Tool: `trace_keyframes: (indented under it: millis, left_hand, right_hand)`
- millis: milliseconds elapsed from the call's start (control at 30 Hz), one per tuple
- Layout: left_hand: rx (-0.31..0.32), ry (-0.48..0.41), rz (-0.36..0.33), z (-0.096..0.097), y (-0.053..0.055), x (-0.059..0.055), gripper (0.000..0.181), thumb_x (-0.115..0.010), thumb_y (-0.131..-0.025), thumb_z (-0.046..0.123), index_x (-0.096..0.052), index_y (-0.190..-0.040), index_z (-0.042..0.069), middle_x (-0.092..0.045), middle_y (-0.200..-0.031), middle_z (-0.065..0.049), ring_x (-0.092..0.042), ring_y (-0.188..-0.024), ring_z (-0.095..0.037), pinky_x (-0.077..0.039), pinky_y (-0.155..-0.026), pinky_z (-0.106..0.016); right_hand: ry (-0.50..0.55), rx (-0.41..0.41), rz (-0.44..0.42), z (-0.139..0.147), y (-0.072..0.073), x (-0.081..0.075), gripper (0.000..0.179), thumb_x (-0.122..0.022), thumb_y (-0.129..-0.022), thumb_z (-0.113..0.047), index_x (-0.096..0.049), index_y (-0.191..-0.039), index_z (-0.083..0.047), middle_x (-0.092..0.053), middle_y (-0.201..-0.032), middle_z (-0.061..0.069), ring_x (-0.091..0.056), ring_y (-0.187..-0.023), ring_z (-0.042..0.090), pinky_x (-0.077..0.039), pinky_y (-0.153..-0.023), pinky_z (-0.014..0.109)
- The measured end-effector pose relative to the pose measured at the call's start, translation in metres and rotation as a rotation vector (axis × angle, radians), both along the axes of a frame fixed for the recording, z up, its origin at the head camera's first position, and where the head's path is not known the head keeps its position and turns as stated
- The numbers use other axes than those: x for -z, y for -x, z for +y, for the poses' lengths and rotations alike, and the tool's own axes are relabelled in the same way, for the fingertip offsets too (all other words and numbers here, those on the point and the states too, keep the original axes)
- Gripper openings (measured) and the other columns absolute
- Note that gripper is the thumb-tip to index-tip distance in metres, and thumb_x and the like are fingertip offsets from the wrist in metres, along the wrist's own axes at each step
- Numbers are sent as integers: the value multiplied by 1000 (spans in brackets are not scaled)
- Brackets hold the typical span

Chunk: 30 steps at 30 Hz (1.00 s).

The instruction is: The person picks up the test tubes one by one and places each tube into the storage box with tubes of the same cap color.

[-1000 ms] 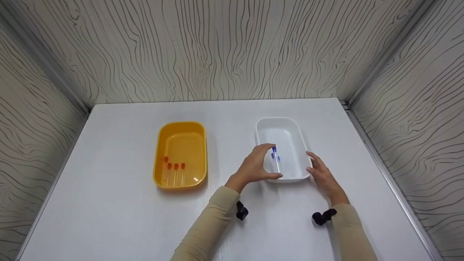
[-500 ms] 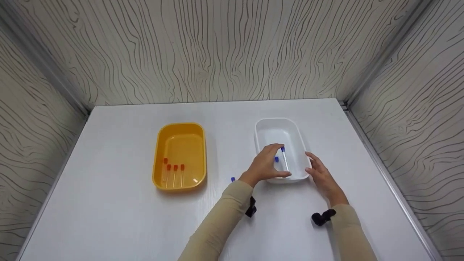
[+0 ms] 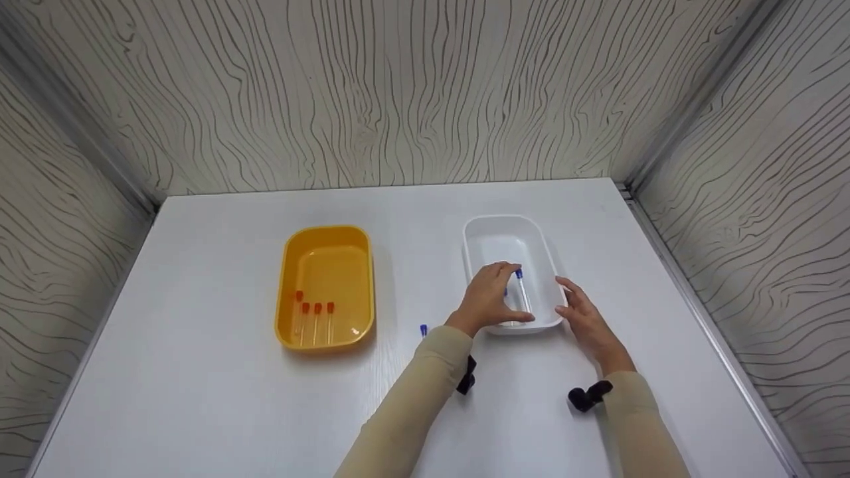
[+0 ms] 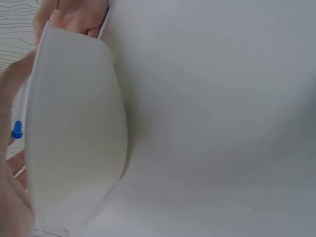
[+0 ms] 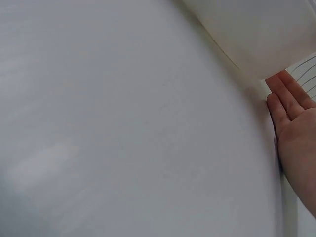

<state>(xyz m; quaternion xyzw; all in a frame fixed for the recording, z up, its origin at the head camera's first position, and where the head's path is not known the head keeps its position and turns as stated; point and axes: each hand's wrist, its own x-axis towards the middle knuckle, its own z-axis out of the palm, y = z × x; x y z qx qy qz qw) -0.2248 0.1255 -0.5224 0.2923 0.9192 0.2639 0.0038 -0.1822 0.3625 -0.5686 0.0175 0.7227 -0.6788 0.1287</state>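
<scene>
My left hand (image 3: 488, 302) pinches a clear tube with a blue cap (image 3: 524, 292) by its two ends, between thumb and fingertips, at the near part of the white tray (image 3: 508, 218). In the left wrist view the blue cap (image 4: 17, 130) shows beyond the tray's rim. Behind my left fingers another blue-capped tube (image 3: 505, 292) lies in the tray, mostly hidden. My right hand (image 3: 588, 322) touches the tray's right side with fairly straight fingers, also seen in the right wrist view beside the tray wall (image 5: 256, 39).
A yellow tray (image 3: 325, 232) to the left holds several red-capped tubes (image 3: 317, 309). Near my left sleeve a blue-capped tube (image 3: 424, 330) lies on the white table (image 3: 219, 299), largely covered by the arm. Wood-patterned walls (image 3: 385, 93) stand behind and at both sides.
My left hand has shifted right over the white tray with the blue-capped tube. A blue cap on the table has come out from behind the left arm. My right hand stays at the tray.
</scene>
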Motion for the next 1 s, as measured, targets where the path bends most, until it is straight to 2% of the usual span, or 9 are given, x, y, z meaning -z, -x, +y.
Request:
trace_keyframes:
  millis: [33,100,533,600,667,767,833,900,1000]
  left_hand:
    - [-4,8,-4,1,-1,0,94,-77,-69,61,-41,-143,16,-50,-145,-3,-46,-136,-18,-36,-118,-30]
    - [-10,23,-15,2,-1,0,94,-76,-69,61,-40,-144,18,-49,-145,-2,-45,-137,-18,-35,-118,-30]
    - [7,21,3,-1,-1,0,92,-75,-71,62,-39,-145,19,-49,-145,-3,-45,-137,-18,-36,-118,-31]
    - [20,5,27,-2,-2,1,91,-75,-72,60,-41,-144,17,-50,-144,-4,-46,-136,-19,-37,-117,-32]
    - [36,-8,48,-3,-2,0,89,-74,-74,58,-41,-144,15,-51,-143,-5,-47,-135,-20,-38,-117,-32]
    - [54,-21,80,-5,-3,0,87,-74,-75,57,-42,-143,14,-52,-142,-6,-48,-134,-20,-38,-117,-32]
    - [57,-30,86,-7,-4,-1,85,-74,-76,56,-42,-143,14,-52,-142,-5,-48,-134,-20,-38,-116,-31]
    - [57,-42,84,-9,-5,-1,84,-73,-77,56,-42,-143,14,-51,-142,-5,-47,-135,-19,-38,-117,-31]
    - [49,-58,59,-12,-6,-2,83,-72,-78,56,-41,-143,16,-50,-144,-3,-46,-137,-17,-38,-117,-30]
  right_hand:
    - [-6,-4,-1,0,-1,0,63,-46,-99,-10,-15,-153,-18,-1,-165,15,0,-153,34,-1,-125,53]
    - [-22,-3,-8,1,-1,0,63,-47,-99,-12,-16,-153,-20,1,-165,15,2,-153,37,3,-123,59]
    - [-3,12,2,0,0,1,61,-47,-99,-10,-18,-152,-18,-7,-164,16,-8,-152,35,0,-124,58]
    - [-1,7,5,0,0,2,62,-46,-99,-9,-17,-152,-18,-7,-164,17,-8,-151,35,-2,-124,56]
    - [-2,-4,10,1,0,2,62,-45,-99,-9,-15,-153,-17,-7,-164,16,-10,-151,34,-11,-124,50]
    - [15,-7,6,2,1,2,63,-44,-99,-7,-14,-153,-16,-9,-164,15,-13,-149,30,-25,-116,27]
    - [20,2,-4,2,2,2,62,-44,-99,-6,-14,-153,-17,-11,-164,13,-14,-148,27,-27,-107,17]
    - [27,12,-15,2,2,2,62,-44,-99,-6,-15,-153,-17,-13,-164,11,-14,-148,25,-26,-108,16]
    - [44,14,-12,2,3,2,62,-44,-99,-5,-15,-153,-16,-11,-164,13,-12,-150,27,-17,-119,32]
